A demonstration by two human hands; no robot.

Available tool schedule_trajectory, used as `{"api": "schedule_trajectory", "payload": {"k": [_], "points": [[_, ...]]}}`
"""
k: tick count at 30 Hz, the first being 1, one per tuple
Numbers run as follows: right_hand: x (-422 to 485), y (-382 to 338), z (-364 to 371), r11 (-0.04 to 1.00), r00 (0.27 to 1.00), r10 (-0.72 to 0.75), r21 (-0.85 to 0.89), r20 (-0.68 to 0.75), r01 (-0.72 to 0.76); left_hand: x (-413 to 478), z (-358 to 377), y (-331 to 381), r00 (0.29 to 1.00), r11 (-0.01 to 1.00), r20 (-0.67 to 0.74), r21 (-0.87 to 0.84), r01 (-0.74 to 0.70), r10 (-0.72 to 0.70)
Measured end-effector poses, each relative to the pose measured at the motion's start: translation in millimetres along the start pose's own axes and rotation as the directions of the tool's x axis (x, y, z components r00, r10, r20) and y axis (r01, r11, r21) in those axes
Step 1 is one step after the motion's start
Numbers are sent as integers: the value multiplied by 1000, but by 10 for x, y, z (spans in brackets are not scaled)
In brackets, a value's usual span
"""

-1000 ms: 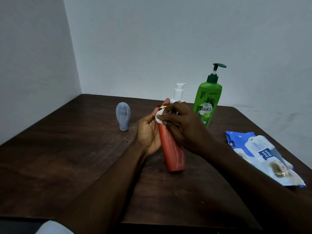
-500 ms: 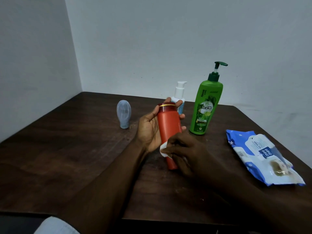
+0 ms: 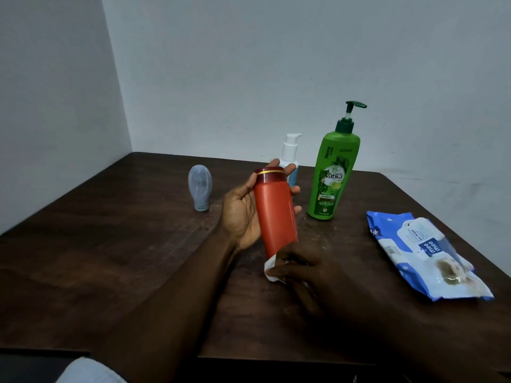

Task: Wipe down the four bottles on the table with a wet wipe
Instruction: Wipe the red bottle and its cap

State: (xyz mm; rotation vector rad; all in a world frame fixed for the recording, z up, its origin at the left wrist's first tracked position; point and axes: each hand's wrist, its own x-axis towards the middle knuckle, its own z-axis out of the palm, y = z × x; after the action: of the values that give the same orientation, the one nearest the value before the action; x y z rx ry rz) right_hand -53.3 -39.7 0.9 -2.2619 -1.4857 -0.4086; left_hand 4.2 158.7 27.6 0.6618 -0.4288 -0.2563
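Over the middle of the dark wooden worktop (image 3: 110, 258), a red bottle (image 3: 273, 214) with a darker red cap and a gold ring is held tilted, its cap pointing away from the person. It is gripped by the left hand (image 3: 240, 217): the palm is laid against the bottle's left side, the thumb is placed by the cap, and the fingertips are curled round the right edge. At the lower end of the bottle, a white wet wipe (image 3: 270, 270) is pinched by the right hand (image 3: 301, 269) and is pressed against the bottom corner. Much of the wipe is hidden under the fingers.

Behind the red bottle, a white pump bottle (image 3: 290, 150) is seen upright, partly covered by the left fingertips. Just to its right, a tall green pump bottle (image 3: 331, 175) marked "Vatika" is stood upright. Well to the left, a small grey-blue bottle (image 3: 199, 187) is stood on its cap. Near the right edge of the worktop, a blue and white pack of wipes (image 3: 420, 252) is laid flat, apart from the bottles. At the bottom edge, a piece of a light sleeve (image 3: 88, 371) is seen.
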Motion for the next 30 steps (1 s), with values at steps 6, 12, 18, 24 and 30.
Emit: {"api": "schedule_trajectory", "payload": {"k": [6,12,18,24,30], "points": [[-7,34,-29,999,992,41,19,-122,-39,33,-16,0,998,1000,-54,30,-7,9],[127,54,-30,992,928,121,27,-351,-119,44,-6,8,998,989,-59,145,-1,10],[355,154,-109,985,895,175,71,-410,-160,73,-22,1,998,986,-67,165,13,-2],[672,232,-302,974,834,223,160,-505,-163,86,-41,11,993,990,-121,144,-1,18],[936,334,-435,951,794,304,219,-526,-219,76,-42,19,963,982,-249,181,-53,98]]}}
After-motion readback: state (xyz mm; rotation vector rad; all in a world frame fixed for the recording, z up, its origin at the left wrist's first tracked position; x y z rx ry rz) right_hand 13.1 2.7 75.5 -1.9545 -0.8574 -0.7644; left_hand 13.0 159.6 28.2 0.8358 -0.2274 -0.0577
